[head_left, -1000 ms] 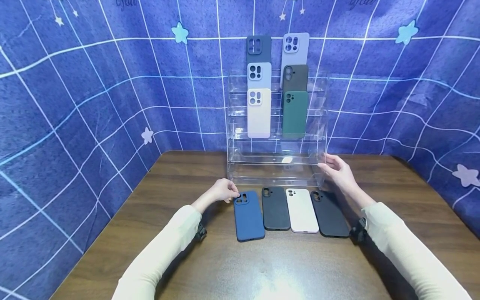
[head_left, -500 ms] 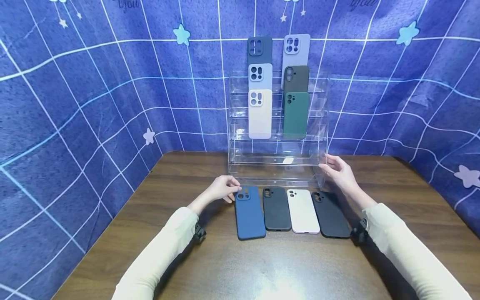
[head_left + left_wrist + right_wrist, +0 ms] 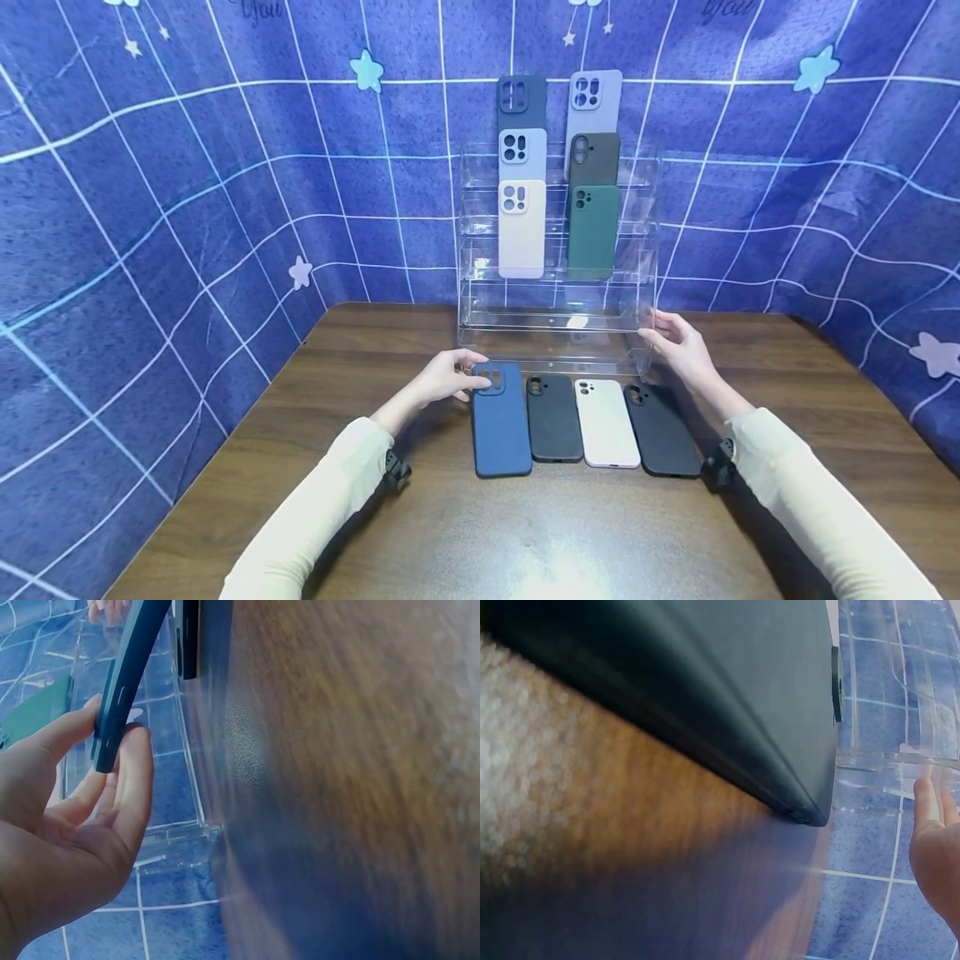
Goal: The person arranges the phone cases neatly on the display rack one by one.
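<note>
My left hand [image 3: 450, 375] pinches a blue phone case [image 3: 501, 435] near its camera cutout, thumb on the face that looks up. In the left wrist view the case [image 3: 126, 686] shows edge-on between thumb and fingers, its camera end raised off the table. My right hand [image 3: 681, 348] holds the right side of a clear tiered display rack [image 3: 551, 365], thumb in front and fingers reaching behind. In the right wrist view that hand [image 3: 939, 851] sits at the clear plastic, partly cut off by the frame.
Right of the blue case lie a black case [image 3: 553, 421], a white case [image 3: 607, 425] and another black case [image 3: 663, 432] on the wooden table [image 3: 570, 533]. Two columns of cases, including a green one [image 3: 592, 237], fill the upper tiers. A patterned blue cloth [image 3: 300, 167] surrounds the table.
My left hand has shifted slightly forward and right, moving from the corner of the blue case to a grip over its top end, which has risen. My right hand stays at the rack.
</note>
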Demonstrator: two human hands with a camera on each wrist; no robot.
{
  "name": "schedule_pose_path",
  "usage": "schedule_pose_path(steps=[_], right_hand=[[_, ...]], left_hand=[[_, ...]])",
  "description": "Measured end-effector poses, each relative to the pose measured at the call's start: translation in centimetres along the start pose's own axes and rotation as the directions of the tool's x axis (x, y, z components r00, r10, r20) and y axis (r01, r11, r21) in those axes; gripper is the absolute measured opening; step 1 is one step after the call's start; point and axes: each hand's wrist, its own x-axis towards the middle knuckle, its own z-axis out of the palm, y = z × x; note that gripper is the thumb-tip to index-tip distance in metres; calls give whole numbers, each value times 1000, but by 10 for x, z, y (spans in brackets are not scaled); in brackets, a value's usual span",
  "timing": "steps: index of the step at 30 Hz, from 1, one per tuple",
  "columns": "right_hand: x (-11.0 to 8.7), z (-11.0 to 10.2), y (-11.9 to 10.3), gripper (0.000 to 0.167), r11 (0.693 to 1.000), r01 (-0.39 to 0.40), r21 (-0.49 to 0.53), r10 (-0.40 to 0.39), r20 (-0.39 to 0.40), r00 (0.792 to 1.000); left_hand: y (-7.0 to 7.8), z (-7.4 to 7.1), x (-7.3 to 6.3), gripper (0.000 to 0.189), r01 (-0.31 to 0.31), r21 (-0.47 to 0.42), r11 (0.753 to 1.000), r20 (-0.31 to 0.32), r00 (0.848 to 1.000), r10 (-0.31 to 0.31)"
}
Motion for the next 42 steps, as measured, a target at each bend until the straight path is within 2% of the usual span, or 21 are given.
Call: schedule_pose_path(steps=[4,8,12,18,21,28,34,42], right_hand=[[0,0,1,55,1000,-13,-7,13,-3,1000],[-1,1,1,52,1000,-21,9,21,-3,1000],[-2,0,1,53,1000,-10,2,10,-4,1000],[-3,0,1,52,1000,-14,-11,14,-18,1000],[-3,0,1,52,1000,-11,1,11,-14,1000],[-2,-1,3,58,1000,-7,-9,7,-10,1000],[0,-1,4,56,1000,0,-17,0,-10,1000],[-1,0,3,55,1000,6,-4,-6,-7,1000]], left_hand=[[1,0,0,45,-36,-27,999,-16,999,35],[3,0,0,44,-100,-50,994,-16,995,99],[6,1,0,45,-159,-37,987,-13,987,159],[11,3,0,50,-192,-43,980,-87,978,188],[14,2,1,47,-221,-46,974,-127,969,214],[21,-2,2,43,-282,-17,959,-148,950,276],[34,-7,5,42,-300,-6,954,-175,940,295],[58,-12,14,41,-347,27,938,-217,914,344]])
